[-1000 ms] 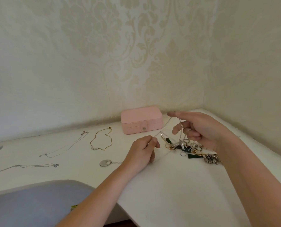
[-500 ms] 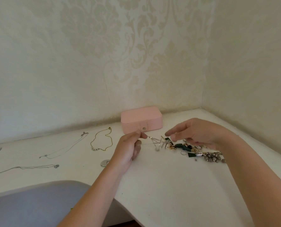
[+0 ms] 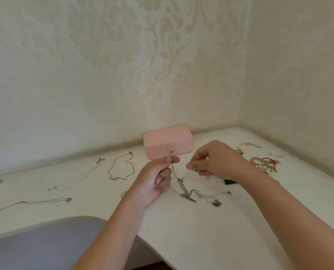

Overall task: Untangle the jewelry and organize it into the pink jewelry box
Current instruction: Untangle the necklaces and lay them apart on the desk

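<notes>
Left hand point(image 3: 154, 180) palm turned inward, thumb and forefinger pinched a thin chain point(image 3: 173, 171), right hand point(image 3: 218, 160) held near it, apart, fingers curled downward, forearms reached forward.

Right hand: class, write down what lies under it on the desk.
Poking out beneath the right hand are a dark green piece and a small round silvery piece. Whatever else lies under the palm and wrist is covered.

Damask wallpaper point(image 3: 162, 65) (cream), white corner desk point(image 3: 201, 230)

hands point(image 3: 154, 180) point(image 3: 218, 160): 2 | pink jewelry box point(image 3: 168, 136): 1 | laid-out necklaces point(image 3: 121, 168) point(image 3: 78, 177) point(image 3: 35, 202): 3
</notes>
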The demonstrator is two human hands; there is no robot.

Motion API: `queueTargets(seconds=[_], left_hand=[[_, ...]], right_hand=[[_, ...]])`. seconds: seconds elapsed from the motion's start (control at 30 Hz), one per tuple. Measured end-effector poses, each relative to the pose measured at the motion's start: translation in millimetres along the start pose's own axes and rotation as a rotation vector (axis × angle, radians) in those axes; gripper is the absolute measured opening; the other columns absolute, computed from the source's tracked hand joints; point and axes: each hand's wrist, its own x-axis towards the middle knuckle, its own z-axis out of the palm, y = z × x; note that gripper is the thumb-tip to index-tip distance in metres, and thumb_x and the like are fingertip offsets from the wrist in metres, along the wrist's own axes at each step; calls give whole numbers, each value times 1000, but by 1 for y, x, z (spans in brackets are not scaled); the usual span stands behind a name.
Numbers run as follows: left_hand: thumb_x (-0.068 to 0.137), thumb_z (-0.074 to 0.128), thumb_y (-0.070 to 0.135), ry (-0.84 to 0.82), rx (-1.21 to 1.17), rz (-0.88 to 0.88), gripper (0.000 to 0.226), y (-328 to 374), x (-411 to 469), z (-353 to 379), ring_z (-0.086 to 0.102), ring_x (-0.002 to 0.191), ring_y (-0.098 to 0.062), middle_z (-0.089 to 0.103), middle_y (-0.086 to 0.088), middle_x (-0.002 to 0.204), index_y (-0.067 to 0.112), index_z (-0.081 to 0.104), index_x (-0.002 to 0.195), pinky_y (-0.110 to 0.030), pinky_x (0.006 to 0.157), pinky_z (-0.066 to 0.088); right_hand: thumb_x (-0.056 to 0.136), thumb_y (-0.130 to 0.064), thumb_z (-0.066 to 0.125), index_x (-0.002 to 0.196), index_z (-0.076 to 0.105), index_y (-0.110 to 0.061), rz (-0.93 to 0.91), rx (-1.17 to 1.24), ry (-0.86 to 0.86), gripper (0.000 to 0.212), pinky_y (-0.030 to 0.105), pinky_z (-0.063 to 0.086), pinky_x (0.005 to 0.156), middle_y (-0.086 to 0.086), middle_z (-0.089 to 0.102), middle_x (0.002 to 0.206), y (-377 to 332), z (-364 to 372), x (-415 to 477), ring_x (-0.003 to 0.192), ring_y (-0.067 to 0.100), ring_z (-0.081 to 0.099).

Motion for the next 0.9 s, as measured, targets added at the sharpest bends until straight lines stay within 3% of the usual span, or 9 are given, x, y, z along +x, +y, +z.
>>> queueTargets(seconds=[0.07, 0.23, 0.37, 0.47, 0.53, 0.67, 0.8, 0.9], left_hand=[[94, 47, 19, -25, -19, -13, 19, 1, -1, 0, 17, 31, -3, 22, 9, 32, 11, 62, 85, -15, 35, 12], [76, 58, 26, -59, -75, -44, 15, 3, -5, -1, 16, 32, -2, 21, 10, 32, 14, 66, 78, -17, 41, 10], [76, 58, 27, -42, -121, -43, 17, 6, -8, -3, 16, 32, -3, 20, 10, 32, 20, 72, 69, -15, 38, 13], [80, 56, 25, -4, -202, -22, 21, 6, -7, -5, 17, 30, -3, 19, 11, 32, 20, 73, 68, -17, 40, 10], [83, 54, 24, 12, -260, -20, 21, 7, -6, -7, 16, 29, -3, 19, 11, 32, 19, 71, 71, -18, 41, 8], [89, 51, 24, 32, -295, -32, 31, 7, -6, -8, 16, 28, -3, 19, 11, 31, 20, 73, 67, -19, 40, 9], [91, 50, 24, 56, -329, -34, 31, 8, -7, -7, 16, 27, -3, 19, 10, 31, 19, 73, 70, -18, 39, 10], [91, 51, 25, 77, -385, -25, 23, 10, -8, -7, 17, 27, -3, 19, 11, 31, 17, 68, 77, -18, 36, 12]], right_hand=[[74, -36, 77, 83, 69, -19, -6, -15, 57, 21, 19, 46, 57, -7, 67, 73, 1, 15, 4, 54, 4, 61], [74, -41, 75, 100, 67, -22, 7, -156, 4, 33, 19, 37, 57, -6, 64, 89, 7, 47, 9, 67, 7, 54], [83, -22, 64, 92, 71, -19, -39, -260, 39, 12, 22, 39, 61, -6, 61, 80, 5, 55, 14, 75, 12, 56], [84, -12, 58, 94, 73, -17, -15, -282, 67, 19, 20, 41, 64, 1, 69, 89, 7, 51, 16, 78, 13, 58], [84, -8, 58, 95, 73, -16, 10, -241, 101, 21, 21, 46, 67, 2, 70, 89, 10, 46, 18, 79, 15, 62], [79, -1, 69, 87, 72, -10, 97, 95, 174, 13, 25, 56, 72, 4, 68, 70, 17, 33, 19, 59, 12, 64], [80, 1, 67, 83, 71, -6, 122, 209, 222, 8, 15, 50, 51, 12, 70, 69, 19, 27, 19, 51, 11, 61], [84, -1, 64, 80, 70, -9, 117, 231, 271, 11, 27, 57, 63, 15, 71, 74, 17, 26, 18, 58, 17, 64]])
